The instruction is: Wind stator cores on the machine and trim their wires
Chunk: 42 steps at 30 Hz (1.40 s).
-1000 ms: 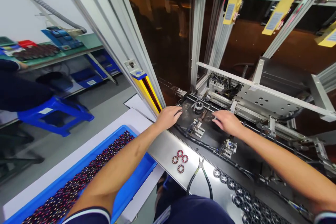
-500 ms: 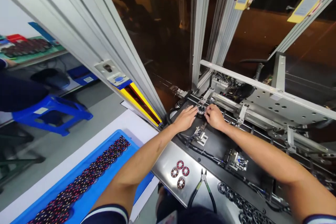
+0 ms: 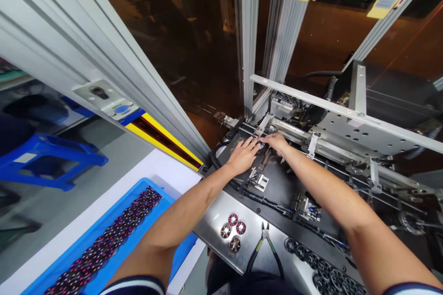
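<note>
At the far end of the black machine bed, a round metal part (image 3: 260,144) sits partly covered by my fingers. My left hand (image 3: 243,155) lies palm down with its fingers stretched out, their tips at the part's left side. From the right, my right hand (image 3: 278,142) reaches over the part with its fingers pressed together; whatever is between them is hidden. Green-and-black handled cutting pliers (image 3: 265,239) lie on the steel ledge nearer to me. Beside them are several small round motor stators (image 3: 235,244) with red and copper windings.
A blue tray (image 3: 143,183) on the left holds rows of stators (image 3: 114,235). Several dark metal rings (image 3: 325,269) line the steel ledge (image 3: 211,221). An aluminium post (image 3: 114,50) with a yellow light barrier (image 3: 166,140) stands left of my arms. A blue stool (image 3: 51,161) is farther left.
My right hand has shifted from the part's right side to over it, fingers now pointing left. My left hand stays beside the part. The whole view has shifted slightly.
</note>
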Available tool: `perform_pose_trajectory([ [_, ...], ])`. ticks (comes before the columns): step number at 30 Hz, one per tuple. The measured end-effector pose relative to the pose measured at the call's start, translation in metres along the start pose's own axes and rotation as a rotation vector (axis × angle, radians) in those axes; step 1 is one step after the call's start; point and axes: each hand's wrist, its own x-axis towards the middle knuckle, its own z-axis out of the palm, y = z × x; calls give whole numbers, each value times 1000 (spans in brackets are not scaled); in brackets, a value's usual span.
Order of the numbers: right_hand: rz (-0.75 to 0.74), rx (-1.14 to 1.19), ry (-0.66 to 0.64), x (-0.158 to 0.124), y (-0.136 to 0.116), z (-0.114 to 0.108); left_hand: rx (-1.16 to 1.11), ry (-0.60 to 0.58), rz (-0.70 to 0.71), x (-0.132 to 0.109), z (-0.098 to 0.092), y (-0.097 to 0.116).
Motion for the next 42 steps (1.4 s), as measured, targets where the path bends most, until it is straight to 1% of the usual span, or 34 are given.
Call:
perform_pose_trajectory([
  [3,118,3,-80,-1,-4,7,8,-35,-18,-1,-1,2],
  [5,143,-10,-98,0,-11,9,18,-52,-28,-1,-3,4],
  [8,100,-67,-89,-8,-26,4,39,-76,-46,-1,-6,6],
  [10,17,-129,-74,-27,-35,-7,50,-92,-56,-1,-8,7],
  [12,-102,-199,-72,-59,-35,-27,53,-106,-63,-2,-9,7],
  [14,-216,-271,-91,-99,-25,-58,44,-121,-66,-2,-9,7],
  [16,-280,-349,-98,-137,-6,-94,25,-133,-65,-2,-9,5],
  [17,-290,-391,-80,-152,7,-111,14,-136,-64,-1,-9,5],
  [19,-289,-476,-26,-169,33,-138,-5,-130,-72,1,-13,5],
  [20,-293,-512,-7,-172,45,-145,-14,-119,-82,2,-17,7],
  [22,-329,-561,-7,-168,65,-148,-28,-75,-112,4,-31,14],
  [24,-389,-584,-38,-159,75,-140,-39,-1,-140,0,-49,28],
  [27,-437,-595,-79,-149,79,-125,-62,147,-122,-14,-72,65],
  [29,-426,-588,-89,-147,79,-121,-131,271,-50,-26,-74,94],
  [30,-409,-579,-90,-147,80,-120,-173,308,-10,-30,-70,108],
  [31,-381,-568,-86,-148,81,-121,-207,313,17,-32,-63,120],
  [32,-342,-554,-78,-148,83,-122,-230,288,31,-33,-53,131],
  [34,-221,-521,-51,-146,86,-122,-233,194,30,-30,-28,146],
  [36,-56,-477,-34,-138,88,-121,-219,122,22,-21,-2,154],
  [38,114,-417,-39,-125,89,-118,-204,75,23,-12,19,157],
  [40,256,-344,-51,-110,89,-114,-183,30,32,-4,33,157],
  [42,361,-272,-52,-97,88,-114,-158,-7,43,2,39,157],
])
